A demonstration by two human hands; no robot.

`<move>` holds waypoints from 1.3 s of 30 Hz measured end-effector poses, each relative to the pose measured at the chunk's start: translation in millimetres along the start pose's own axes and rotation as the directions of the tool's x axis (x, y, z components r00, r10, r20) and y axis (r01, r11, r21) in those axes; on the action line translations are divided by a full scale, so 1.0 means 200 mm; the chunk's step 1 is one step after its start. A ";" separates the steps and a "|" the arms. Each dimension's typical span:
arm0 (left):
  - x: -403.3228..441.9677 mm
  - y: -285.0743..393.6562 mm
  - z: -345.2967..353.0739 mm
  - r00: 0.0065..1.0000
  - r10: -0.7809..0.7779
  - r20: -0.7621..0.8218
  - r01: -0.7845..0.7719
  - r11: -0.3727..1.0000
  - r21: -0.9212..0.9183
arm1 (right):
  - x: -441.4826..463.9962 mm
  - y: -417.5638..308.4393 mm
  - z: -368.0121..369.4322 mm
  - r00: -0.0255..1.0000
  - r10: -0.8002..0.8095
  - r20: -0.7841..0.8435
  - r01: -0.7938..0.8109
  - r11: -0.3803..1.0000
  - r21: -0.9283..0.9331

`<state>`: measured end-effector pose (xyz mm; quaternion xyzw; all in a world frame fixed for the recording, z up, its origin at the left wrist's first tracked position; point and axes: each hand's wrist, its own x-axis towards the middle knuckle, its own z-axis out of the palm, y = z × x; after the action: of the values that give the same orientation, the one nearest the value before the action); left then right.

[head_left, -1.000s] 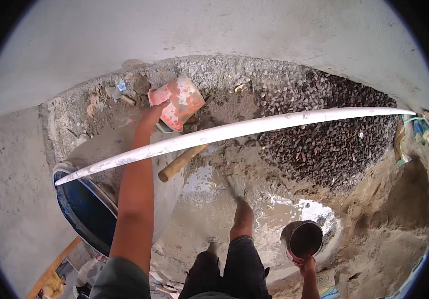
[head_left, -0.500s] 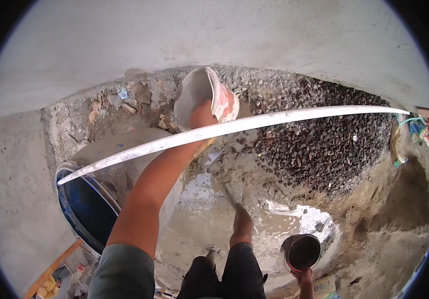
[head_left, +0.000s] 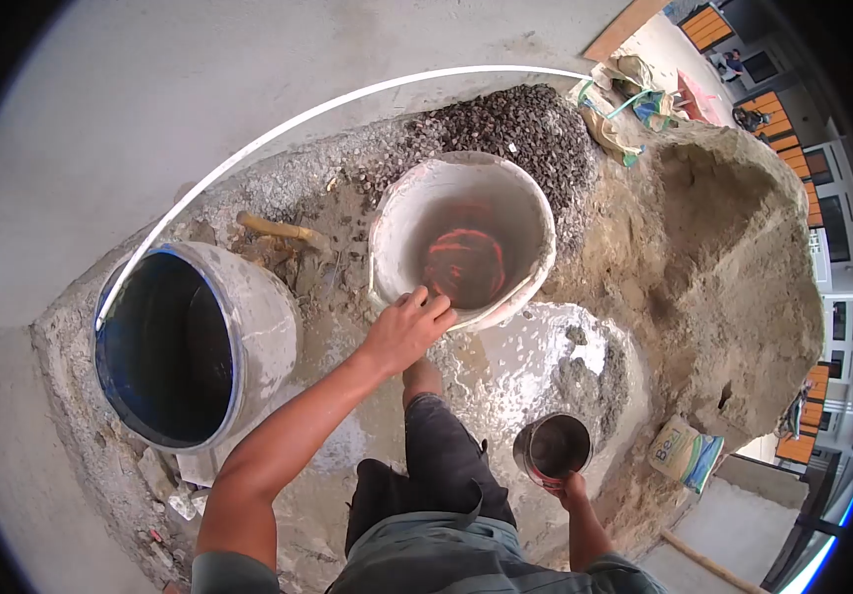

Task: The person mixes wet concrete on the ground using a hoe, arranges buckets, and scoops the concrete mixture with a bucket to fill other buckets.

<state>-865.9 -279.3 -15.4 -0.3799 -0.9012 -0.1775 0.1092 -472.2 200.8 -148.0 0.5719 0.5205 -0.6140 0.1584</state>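
Note:
My left hand (head_left: pixel 408 327) is closed over the near rim of a large, cement-crusted bucket (head_left: pixel 411 223). The bucket's mouth faces me, and reddish marks show on its bottom. Down to the right, my right hand (head_left: pixel 573 490) grips the edge of a small dark pail (head_left: pixel 557 444) with a reddish outer side. Inside, the pail looks dark; I cannot tell what it contains. Wet grey mix (head_left: pixel 515 371) lies on the ground beneath and between the two vessels.
A big drum (head_left: pixel 273 312) with dark liquid stands at left. A thin white pipe (head_left: pixel 298 111) arches from it to the right. Behind the bucket is gravel (head_left: pixel 535 119). A sand heap (head_left: pixel 743 257) and a cement bag (head_left: pixel 686 452) are at right.
The large bucket has come nearer with my left hand, from by the wall to in front of my legs. My view has swung right. The small pail stays in my right hand.

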 end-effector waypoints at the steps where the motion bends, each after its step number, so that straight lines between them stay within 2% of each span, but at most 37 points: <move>1: -0.09 0.15 -0.08 0.997 0.015 -0.071 -0.015 1.000 0.005 | -0.04 0.10 -0.11 1.000 0.003 -0.024 -0.004 1.000 -0.007; 5: -0.49 0.70 -0.36 0.988 -0.105 -0.116 0.103 0.994 -0.026 | -0.21 0.42 -0.44 0.992 0.036 -0.124 -0.033 0.999 0.025; 6: -0.60 0.82 -0.40 0.975 -0.166 -0.145 0.160 0.986 -0.051 | -0.23 0.45 -0.53 0.992 0.101 -0.082 -0.100 0.995 0.020; 7: -0.73 0.93 -0.45 0.958 -0.246 -0.148 0.234 0.968 -0.095 | -0.32 0.47 -0.58 0.996 0.081 -0.040 -0.080 0.997 0.018; 10: -1.17 1.22 -0.52 0.871 -0.473 -0.135 0.445 0.874 -0.194 | -0.36 0.43 -0.67 0.997 0.071 0.005 -0.069 0.981 -0.184; 13: -1.61 1.53 -0.50 0.735 -0.659 -0.162 0.615 0.747 -0.251 | -0.30 0.38 -0.69 0.998 0.044 0.046 -0.024 0.932 -0.361; 17: -2.09 1.90 -0.43 0.480 -0.830 -0.285 0.813 0.543 -0.211 | -0.30 0.40 -0.74 0.995 -0.016 0.100 0.063 0.873 -0.483; 19: -2.29 2.11 -0.39 0.374 -0.855 -0.359 0.872 0.456 -0.176 | -0.25 0.45 -0.87 0.991 -0.043 0.127 0.103 0.846 -0.522; 22: -2.55 2.50 -0.48 0.232 -0.923 -0.307 0.933 0.301 -0.200 | -0.20 0.62 -1.12 0.983 -0.070 0.167 0.147 0.850 -0.506; 24: -2.74 2.79 -0.48 0.215 -0.921 -0.324 0.949 0.276 -0.153 | -0.16 0.75 -1.38 0.980 -0.085 0.178 0.164 0.850 -0.501; 27: -3.03 3.28 -0.52 0.139 -0.932 -0.333 0.975 0.188 -0.119 | -0.18 0.95 -1.75 0.979 -0.083 0.189 0.171 0.841 -0.514; 30: -3.27 3.73 -0.56 0.036 -0.930 -0.367 0.989 0.085 -0.118 | -0.22 1.13 -1.96 0.976 -0.068 0.207 0.171 0.828 -0.534; 31: -3.36 3.85 -0.56 -0.004 -0.925 -0.380 0.992 0.043 -0.117 | -0.25 1.17 -1.98 0.976 -0.057 0.211 0.166 0.820 -0.548; 34: -3.65 4.14 -0.53 -0.224 -0.902 -0.368 0.971 -0.177 -0.158 | -0.33 1.28 -1.97 0.968 -0.035 0.249 0.182 0.782 -0.596; 39: -4.13 4.41 -0.35 -0.442 -0.816 -0.374 0.897 -0.411 -0.163 | -0.51 1.36 -1.79 0.948 -0.057 0.313 0.258 0.711 -0.654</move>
<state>344.5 -269.9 -17.4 0.5972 -0.7822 -0.1405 0.1082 -34.9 343.1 -113.8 0.3363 0.7310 -0.4607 0.3746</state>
